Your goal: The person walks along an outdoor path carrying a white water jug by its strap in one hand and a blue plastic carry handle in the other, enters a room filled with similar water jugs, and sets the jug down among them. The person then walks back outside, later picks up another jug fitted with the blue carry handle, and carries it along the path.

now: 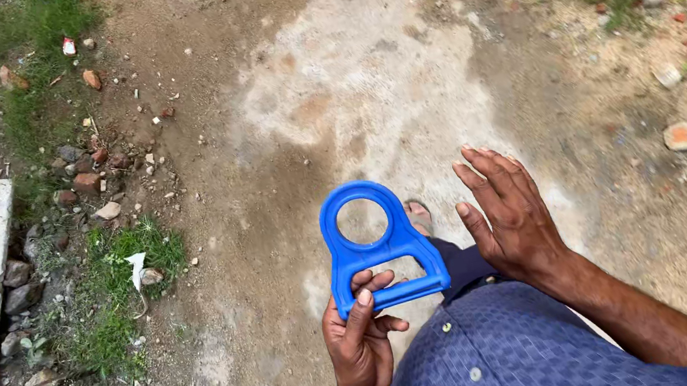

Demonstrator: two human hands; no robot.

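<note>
The scene is in soft, even daylight, bright but not harsh, as under a cloudy sky. Shadows are very weak; no strong dark shape falls on the ground. The pale patch of dirt [363, 81] in the upper middle of the frame looks a little washed out. The blue plastic handle [379, 247] has a mild shine and no hard glare. The focus is sharp in the centre. The corners show slight wide-angle bending, and details there are softer.
</note>
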